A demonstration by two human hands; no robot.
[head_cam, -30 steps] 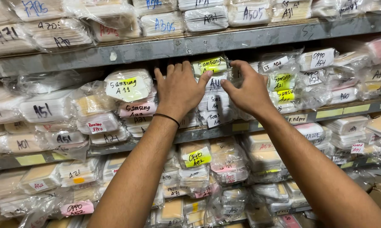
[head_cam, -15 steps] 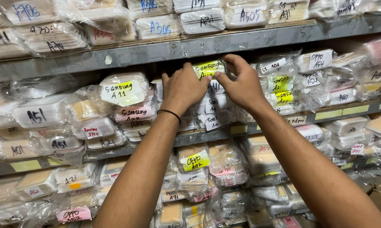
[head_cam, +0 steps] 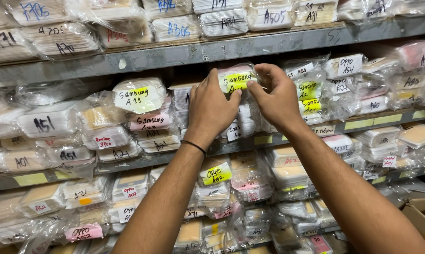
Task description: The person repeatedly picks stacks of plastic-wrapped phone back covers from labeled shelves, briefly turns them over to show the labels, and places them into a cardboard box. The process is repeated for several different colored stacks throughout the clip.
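My left hand (head_cam: 211, 110) and right hand (head_cam: 277, 96) both pinch yellow-labelled plastic packet (head_cam: 235, 80), top of stack, middle shelf (head_cam: 141, 57), under upper shelf edge.

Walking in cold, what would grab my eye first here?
Two bare hands meet at the middle shelf: the left hand and right hand both grip a clear packet with a yellow label. Around them, grey metal shelves are crammed with plastic-wrapped bundles bearing handwritten labels, such as one bundle to the left. A thin black band circles the left wrist.
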